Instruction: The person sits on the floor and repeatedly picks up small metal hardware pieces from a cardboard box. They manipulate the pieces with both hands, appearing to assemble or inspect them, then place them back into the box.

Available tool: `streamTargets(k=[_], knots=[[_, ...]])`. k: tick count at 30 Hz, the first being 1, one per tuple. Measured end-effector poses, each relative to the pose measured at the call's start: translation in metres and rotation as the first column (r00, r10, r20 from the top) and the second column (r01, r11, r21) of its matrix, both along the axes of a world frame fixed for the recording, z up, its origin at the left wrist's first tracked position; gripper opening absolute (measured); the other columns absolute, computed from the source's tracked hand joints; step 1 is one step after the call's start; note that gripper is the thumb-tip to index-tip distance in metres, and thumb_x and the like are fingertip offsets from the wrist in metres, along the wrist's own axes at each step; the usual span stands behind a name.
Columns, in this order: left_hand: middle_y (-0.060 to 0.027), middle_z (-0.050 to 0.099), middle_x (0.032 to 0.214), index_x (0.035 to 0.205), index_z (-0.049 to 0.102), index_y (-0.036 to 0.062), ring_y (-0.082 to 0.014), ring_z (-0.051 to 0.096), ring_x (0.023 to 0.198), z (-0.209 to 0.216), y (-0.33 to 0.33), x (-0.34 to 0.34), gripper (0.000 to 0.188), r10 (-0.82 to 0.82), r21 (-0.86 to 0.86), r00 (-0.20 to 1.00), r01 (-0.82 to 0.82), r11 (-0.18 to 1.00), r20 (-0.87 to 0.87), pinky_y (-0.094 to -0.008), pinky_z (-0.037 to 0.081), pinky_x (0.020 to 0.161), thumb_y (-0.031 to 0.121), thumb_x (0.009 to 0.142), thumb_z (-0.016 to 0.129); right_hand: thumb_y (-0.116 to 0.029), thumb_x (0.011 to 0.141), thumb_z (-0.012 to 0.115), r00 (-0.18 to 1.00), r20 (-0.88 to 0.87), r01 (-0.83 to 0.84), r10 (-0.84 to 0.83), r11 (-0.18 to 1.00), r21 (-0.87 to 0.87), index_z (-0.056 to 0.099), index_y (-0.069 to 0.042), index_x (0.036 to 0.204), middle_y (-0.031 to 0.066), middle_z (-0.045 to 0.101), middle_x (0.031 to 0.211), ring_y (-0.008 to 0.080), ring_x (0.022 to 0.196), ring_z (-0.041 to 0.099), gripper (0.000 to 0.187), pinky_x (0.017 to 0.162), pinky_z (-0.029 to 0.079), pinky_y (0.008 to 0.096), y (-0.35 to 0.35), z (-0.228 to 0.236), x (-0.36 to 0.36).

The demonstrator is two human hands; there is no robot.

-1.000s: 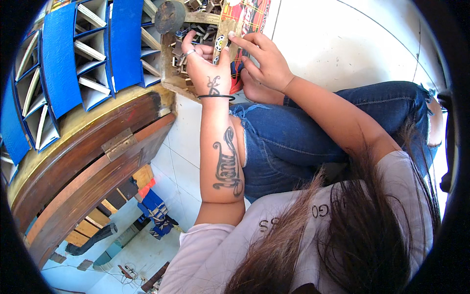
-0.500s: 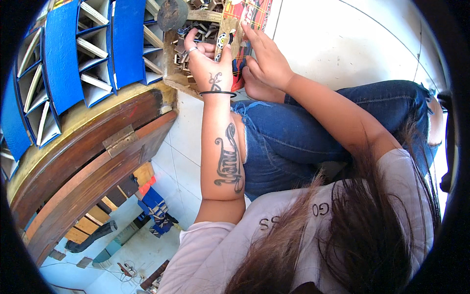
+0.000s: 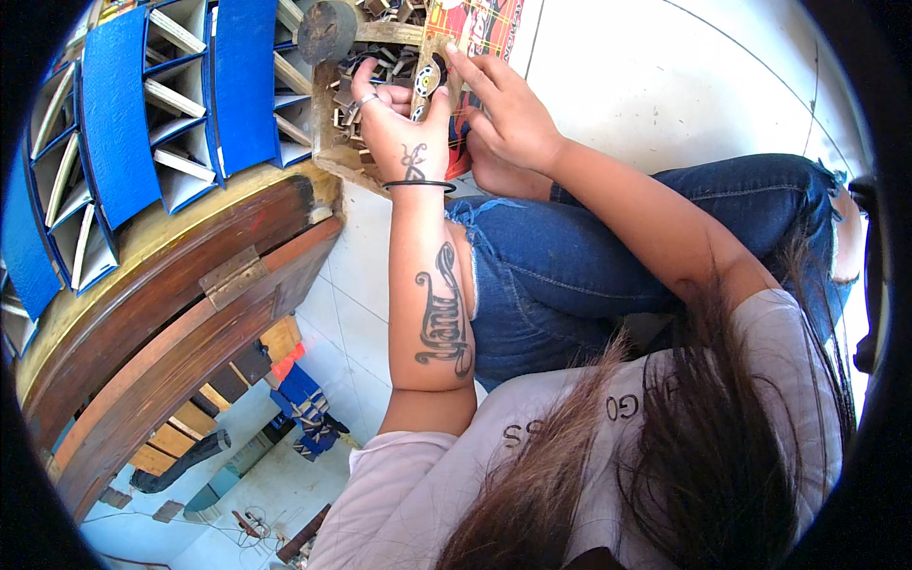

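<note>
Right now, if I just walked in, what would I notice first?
Probably the bright blue panels at upper left. Next, the left hand and right hand at top centre, by a wooden box of small pieces, with a red patterned surface beside it.

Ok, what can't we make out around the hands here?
All head view:
- Left hand: palm side, turned away from the camera.
- Patterned piece: partly covered by the left thumb.
- Box: far end, cut off by the top edge.
- Bits in it: too small and jumbled to count.
- Foot: partly behind the right hand.
</note>
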State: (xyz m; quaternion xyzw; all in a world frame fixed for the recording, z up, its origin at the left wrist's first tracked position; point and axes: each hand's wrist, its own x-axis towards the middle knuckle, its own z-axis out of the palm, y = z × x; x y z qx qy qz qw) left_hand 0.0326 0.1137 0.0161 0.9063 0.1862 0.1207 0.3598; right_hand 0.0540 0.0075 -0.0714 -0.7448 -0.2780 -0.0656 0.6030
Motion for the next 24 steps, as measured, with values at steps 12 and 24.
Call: streamTargets(k=[12,24], knots=[[-0.0057,0.057,0.070,0.132,0.023,-0.0025,-0.0110,0.054,0.059,0.002,0.003,-0.003,0.075,-0.045,0.015,0.999,0.044,0.999,0.029,-0.0216,0.044,0.058,-0.002,0.071,0.066,-0.008,0.070,0.054,0.998,0.000,-0.056,0.057,0.976,-0.210,0.025,-0.011,0.140,0.0107,0.048,0.091,0.0277,0.083,0.051,0.077,0.073,0.042,0.0376,-0.002,-0.004,-0.009],[-0.0051,0.059,0.073,0.135,0.019,-0.0017,-0.0074,0.052,0.061,0.007,0.006,-0.004,0.077,-0.101,0.023,0.994,0.102,0.994,-0.044,-0.0189,0.042,0.058,-0.004,0.073,0.064,-0.009,0.070,0.053,0.994,-0.028,-0.113,0.109,0.940,-0.321,0.027,-0.010,0.139,0.0100,0.049,0.090,0.0252,0.080,0.052,0.073,0.073,0.041,0.0367,-0.005,-0.002,-0.025]])
